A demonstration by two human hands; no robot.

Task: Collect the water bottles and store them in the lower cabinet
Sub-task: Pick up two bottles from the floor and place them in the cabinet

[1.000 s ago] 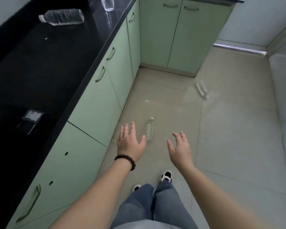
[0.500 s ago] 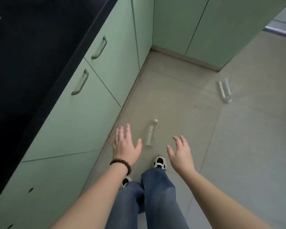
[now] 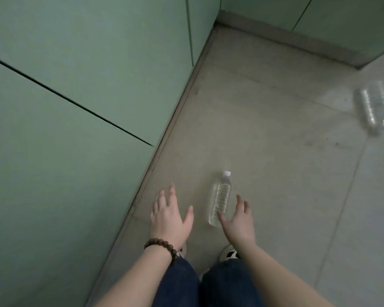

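A clear water bottle [image 3: 220,197] with a white cap lies on the tiled floor, cap pointing away from me. My right hand [image 3: 237,220] hovers open over its near end, thumb overlapping the bottle's base. My left hand [image 3: 170,214], with a bead bracelet at the wrist, is open just left of the bottle, apart from it. Two more clear bottles [image 3: 376,107] lie side by side on the floor at the far right edge. Pale green lower cabinet doors [image 3: 80,89], all closed, fill the left side.
More green cabinet doors [image 3: 333,16] run along the back above a grey plinth [image 3: 286,39]. My jeans-clad legs and shoes [image 3: 228,254] are at the bottom centre. Bare floor tiles [image 3: 297,196] stretch to the right.
The view has dropped low and close to the floor; the counter and handles are out of sight. Both hands have come nearer the lying bottle, the right one now reaching its near end.
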